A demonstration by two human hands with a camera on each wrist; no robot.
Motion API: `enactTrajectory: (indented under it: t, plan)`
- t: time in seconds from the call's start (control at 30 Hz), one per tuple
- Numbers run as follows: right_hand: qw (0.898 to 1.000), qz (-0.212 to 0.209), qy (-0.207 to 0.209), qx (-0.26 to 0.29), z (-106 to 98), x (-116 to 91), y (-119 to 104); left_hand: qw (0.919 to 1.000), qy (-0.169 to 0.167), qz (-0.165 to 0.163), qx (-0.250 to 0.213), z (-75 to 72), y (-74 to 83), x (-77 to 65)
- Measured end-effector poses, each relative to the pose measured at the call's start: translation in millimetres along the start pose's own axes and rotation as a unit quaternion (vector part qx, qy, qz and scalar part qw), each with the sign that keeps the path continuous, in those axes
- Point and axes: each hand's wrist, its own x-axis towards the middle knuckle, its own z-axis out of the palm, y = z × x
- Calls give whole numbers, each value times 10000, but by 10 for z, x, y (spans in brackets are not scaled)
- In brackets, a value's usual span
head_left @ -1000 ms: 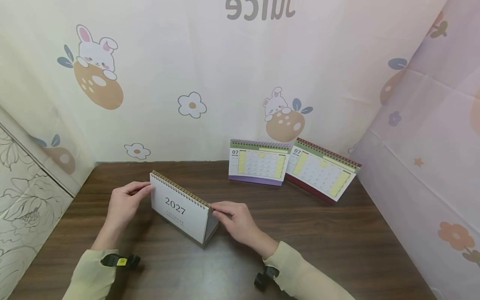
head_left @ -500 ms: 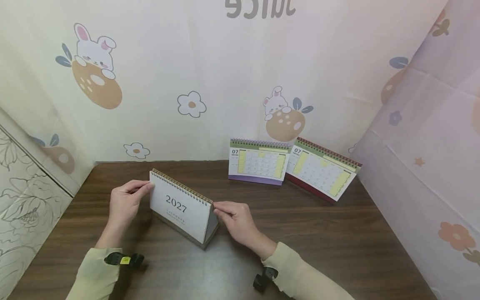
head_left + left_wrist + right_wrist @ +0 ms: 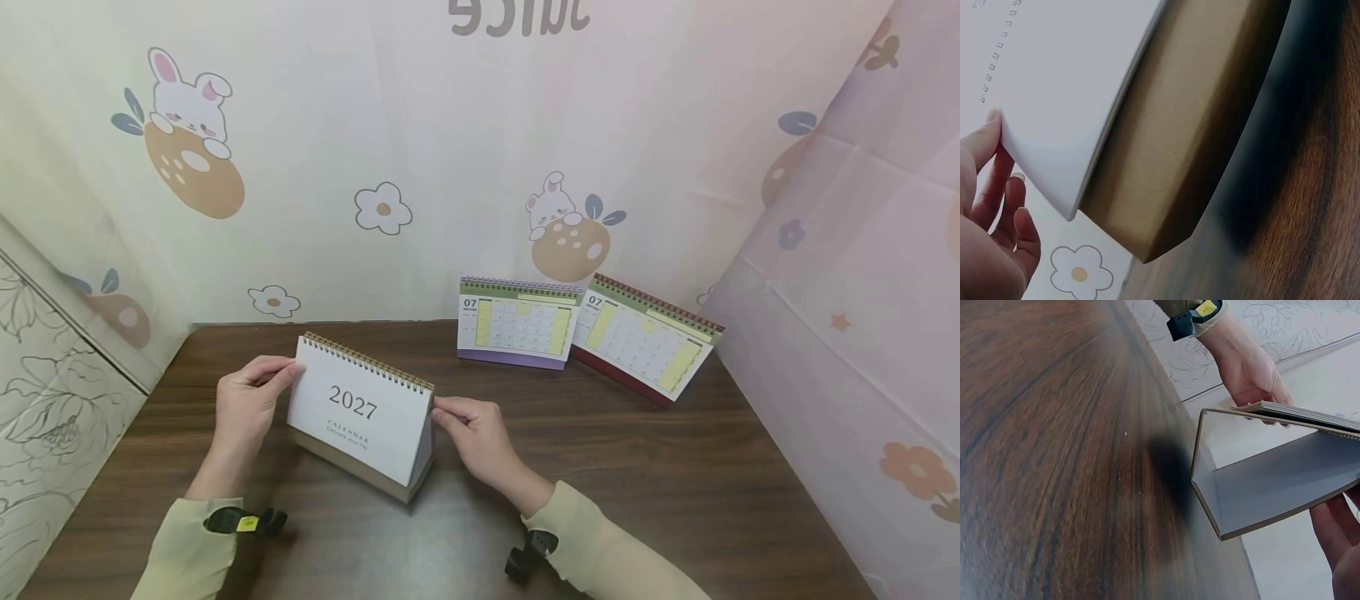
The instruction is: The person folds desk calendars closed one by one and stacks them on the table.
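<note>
A white desk calendar (image 3: pixel 356 429) marked 2027, with a gold spiral along its top, is held between both hands at the left of the table. My left hand (image 3: pixel 247 404) pinches its upper left edge between thumb and fingers. At the opposite end, just below the spiral, my right hand (image 3: pixel 480 437) grips the upper right edge. The brown card base (image 3: pixel 1166 137) shows beneath the pages in the left wrist view. From the right wrist view I look into the hollow folded stand (image 3: pixel 1266 481), its base above the table beside a dark shadow.
Farther back on the right stand two more calendars, one with a purple base (image 3: pixel 517 325) and one with a dark red base (image 3: pixel 645 342). They overlap at their near sides. Behind the wooden table (image 3: pixel 600 517) hangs a printed curtain (image 3: pixel 450 125).
The calendar's front face has tilted up toward the head camera, showing more of the cover and brown base. Both hands keep hold; the right has shifted slightly rightward. The rear calendars stay put.
</note>
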Motion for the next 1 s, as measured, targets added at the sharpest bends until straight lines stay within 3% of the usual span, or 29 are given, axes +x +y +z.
enactTrajectory:
  t: [0.17, 0.27, 0.4, 0.57, 1.0]
  plan:
    - [9996, 259, -41, 98, -19, 5, -11, 9996, -87, -153, -238, 0, 3, -7]
    - [9978, 451, -98, 476, -28, 13, -12, 9990, -234, -229, -306, -1, 0, -16]
    - [9899, 847, -171, 1121, -37, 24, -45, 9976, -485, -438, -246, -10, -5, -42]
    - [9823, 1221, -179, 1412, -46, 48, -57, 9946, -666, -739, -308, -23, -17, -67]
    - [9550, 2071, 10, 2124, -76, 82, -35, 9916, -1066, -707, -195, -19, -61, -82]
